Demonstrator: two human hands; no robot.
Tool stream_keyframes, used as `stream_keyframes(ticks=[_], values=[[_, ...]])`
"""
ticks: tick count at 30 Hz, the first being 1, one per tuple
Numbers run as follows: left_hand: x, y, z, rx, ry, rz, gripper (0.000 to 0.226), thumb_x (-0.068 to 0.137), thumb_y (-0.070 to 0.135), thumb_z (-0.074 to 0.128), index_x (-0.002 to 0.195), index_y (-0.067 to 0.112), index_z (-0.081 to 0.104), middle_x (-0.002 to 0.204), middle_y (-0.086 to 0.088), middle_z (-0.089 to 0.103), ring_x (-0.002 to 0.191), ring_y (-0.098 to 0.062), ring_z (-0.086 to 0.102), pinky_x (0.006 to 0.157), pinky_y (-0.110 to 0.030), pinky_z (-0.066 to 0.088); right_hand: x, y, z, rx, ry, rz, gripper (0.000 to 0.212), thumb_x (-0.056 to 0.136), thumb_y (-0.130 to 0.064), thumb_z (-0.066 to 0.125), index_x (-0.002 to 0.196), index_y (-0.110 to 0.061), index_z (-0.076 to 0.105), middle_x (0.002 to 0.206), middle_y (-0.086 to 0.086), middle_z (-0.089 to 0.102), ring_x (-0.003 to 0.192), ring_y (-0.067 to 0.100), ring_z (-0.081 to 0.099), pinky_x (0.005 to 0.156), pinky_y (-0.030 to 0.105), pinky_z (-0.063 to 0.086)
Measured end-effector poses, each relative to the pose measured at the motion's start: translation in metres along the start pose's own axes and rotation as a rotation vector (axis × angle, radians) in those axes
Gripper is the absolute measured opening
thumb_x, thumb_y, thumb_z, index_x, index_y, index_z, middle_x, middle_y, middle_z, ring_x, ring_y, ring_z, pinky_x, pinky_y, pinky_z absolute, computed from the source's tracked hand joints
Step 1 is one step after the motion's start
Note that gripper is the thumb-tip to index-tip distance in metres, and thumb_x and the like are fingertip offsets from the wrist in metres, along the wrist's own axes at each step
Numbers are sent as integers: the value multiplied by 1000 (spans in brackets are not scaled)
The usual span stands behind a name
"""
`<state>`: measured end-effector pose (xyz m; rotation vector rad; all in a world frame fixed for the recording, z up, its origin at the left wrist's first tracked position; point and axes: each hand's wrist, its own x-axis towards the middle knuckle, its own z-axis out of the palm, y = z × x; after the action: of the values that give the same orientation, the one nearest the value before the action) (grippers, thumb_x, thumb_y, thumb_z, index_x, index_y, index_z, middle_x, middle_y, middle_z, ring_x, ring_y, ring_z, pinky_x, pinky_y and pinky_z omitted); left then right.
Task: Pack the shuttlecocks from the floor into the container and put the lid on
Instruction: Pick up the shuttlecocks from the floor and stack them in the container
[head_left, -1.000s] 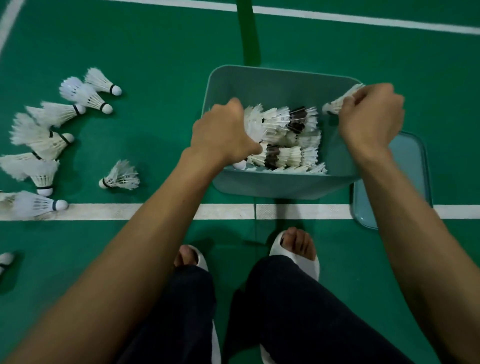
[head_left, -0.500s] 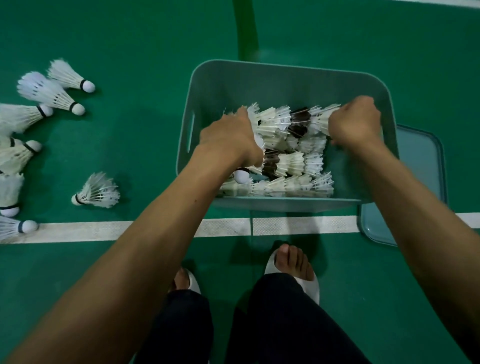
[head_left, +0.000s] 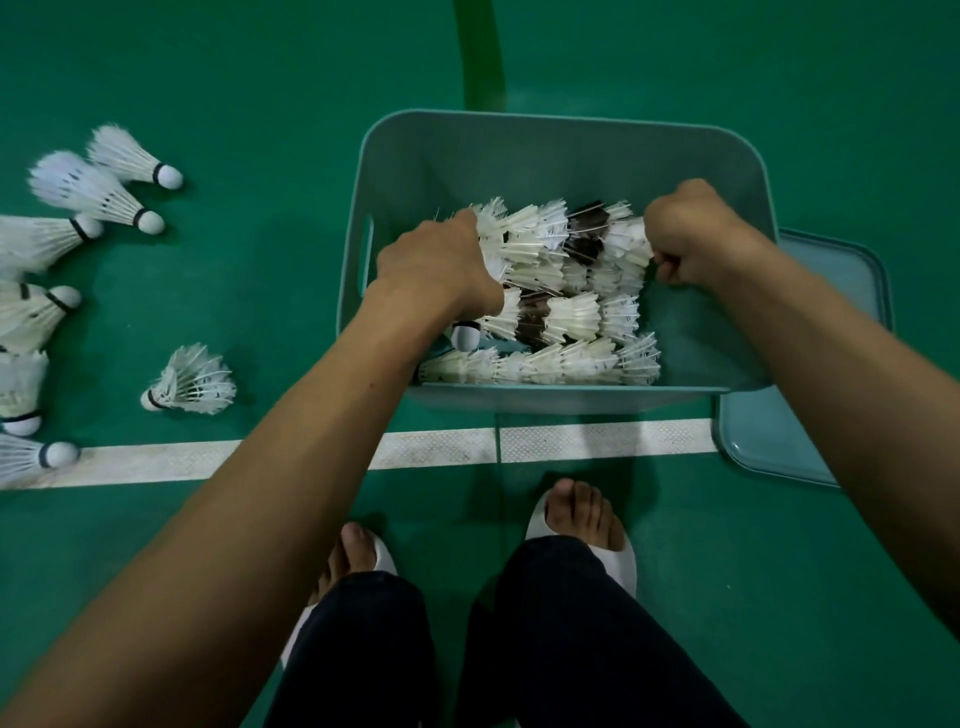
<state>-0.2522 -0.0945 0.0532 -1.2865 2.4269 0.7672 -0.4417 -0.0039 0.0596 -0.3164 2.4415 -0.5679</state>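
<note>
A teal plastic container (head_left: 519, 150) stands on the green floor, holding rows of white and a few dark shuttlecocks (head_left: 571, 322). My left hand (head_left: 436, 270) is inside at the left end, gripping a row of shuttlecocks whose white cork (head_left: 466, 335) shows below my wrist. My right hand (head_left: 691, 234) is inside at the right, fingers curled round the feathers of a shuttlecock at the end of the top row. The teal lid (head_left: 810, 447) lies flat on the floor to the container's right, partly under it. Several loose shuttlecocks (head_left: 98, 192) lie on the floor at the left.
One shuttlecock (head_left: 189, 382) lies apart, nearer the container. A white court line (head_left: 597, 441) runs across just in front of the container. My feet in white slippers (head_left: 582, 525) stand below the line.
Both hands have gone down from the container's rim into it. The right hand carried its shuttlecock in over the right wall to the top row. The camera has moved closer.
</note>
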Motion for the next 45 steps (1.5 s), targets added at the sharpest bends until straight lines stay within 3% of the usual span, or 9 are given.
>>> stream_keyframes(ticks=[5,7,15,17,22,27,30,34,45], values=[[0,3,1,-32,16,-6,75,80,34,78,143,18,41,123,-6,63,93,-28,52,75,-38,42,-1,0,0,101,-13,-15,14,102,3,44,115,2,50,106,19,51,64,22,61,66,36,61],[-1,4,-1,-47,36,-13,74,79,36,80,138,15,42,115,-7,61,91,-29,52,74,-38,41,-4,4,-1,-1,40,-66,13,101,-2,47,110,3,56,120,20,57,73,28,70,71,36,62],[-11,6,-10,-183,157,43,86,67,47,90,128,9,43,104,-4,55,90,-31,55,71,-39,41,-33,15,-4,-331,356,-360,22,86,-18,63,68,-7,55,68,9,55,67,32,55,70,36,48],[-12,5,-12,-173,163,83,86,65,48,92,127,11,45,105,-4,58,90,-30,56,70,-38,42,-43,9,2,-215,285,-460,12,83,-21,66,80,-12,72,77,6,68,75,28,65,73,33,54],[-12,3,-9,-84,140,181,87,61,53,89,128,17,46,113,-3,64,95,-28,59,71,-37,41,-66,-12,23,83,-400,-537,10,84,-17,76,79,-9,76,88,27,72,69,20,57,51,29,43],[-11,-7,-5,-107,162,192,93,58,55,91,128,15,44,114,-4,63,98,-29,61,77,-41,49,-54,-14,31,62,-409,-415,9,82,-9,80,79,-2,75,77,13,68,69,20,59,51,27,45],[-5,-11,-9,-185,394,180,65,71,41,81,123,16,52,116,-3,62,102,-27,61,86,-43,53,-46,-9,37,124,-344,-214,17,83,-6,79,93,4,72,81,13,70,56,17,59,48,28,52],[-1,-10,-19,-411,564,151,30,80,27,65,108,16,62,101,3,66,94,-19,64,86,-41,54,-52,-4,60,104,-540,-43,15,93,-5,69,105,3,67,92,17,72,63,23,71,69,37,65],[-5,-22,-23,-557,564,169,27,78,10,52,101,12,68,94,0,69,86,-15,66,79,-37,56,-60,-32,64,178,-367,-129,11,86,-3,70,96,3,71,73,11,70,57,23,64,55,29,47]])
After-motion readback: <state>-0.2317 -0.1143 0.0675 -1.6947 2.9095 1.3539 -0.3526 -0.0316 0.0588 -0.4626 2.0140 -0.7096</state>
